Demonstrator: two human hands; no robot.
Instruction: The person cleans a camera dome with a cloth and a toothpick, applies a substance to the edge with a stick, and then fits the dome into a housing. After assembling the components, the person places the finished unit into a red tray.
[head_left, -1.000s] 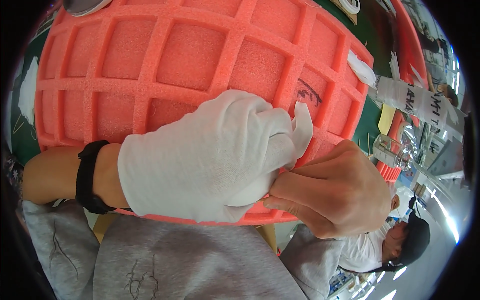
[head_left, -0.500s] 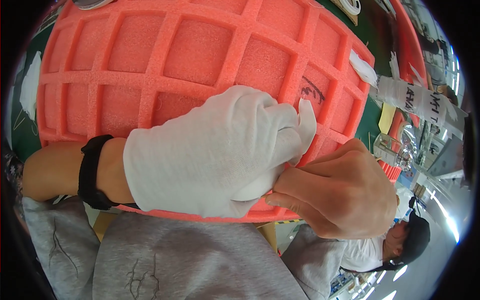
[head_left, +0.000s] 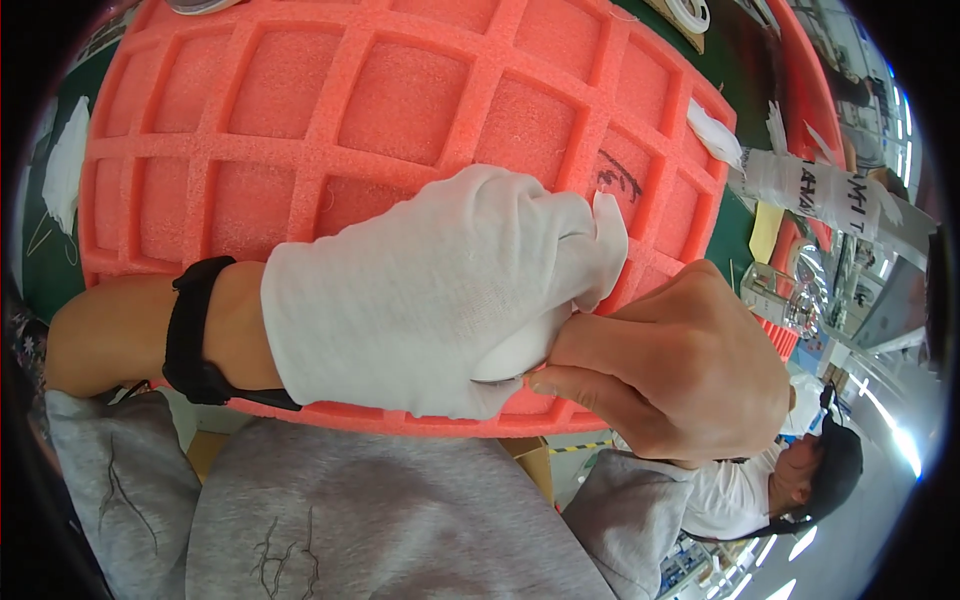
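My left hand [head_left: 420,290] wears a white cloth glove and is curled closed around a smooth white rounded piece [head_left: 522,348]. Only a curved edge of that piece shows below the glove's fingers, with a thin dark line along its lower rim, so its kind is unclear. My bare right hand [head_left: 675,365] meets it from the right, thumb and forefinger pinched together at the piece's edge. What the pinch holds, if anything, is hidden. Both hands are over a red foam tray [head_left: 400,100] with square pockets; a loose glove fingertip [head_left: 610,240] sticks up.
The tray lies on a green table [head_left: 45,270]. White cloth [head_left: 68,170] is at its left, a tape roll [head_left: 690,14] at the far right. A clear glass bottle [head_left: 772,298] and a wrapped arm [head_left: 810,190] stand right. Another person [head_left: 800,480] sits at lower right.
The left hand has tilted slightly, baring more of the white piece's edge and its dark rim. The right hand stays pinched beside it. The view has shifted a little.
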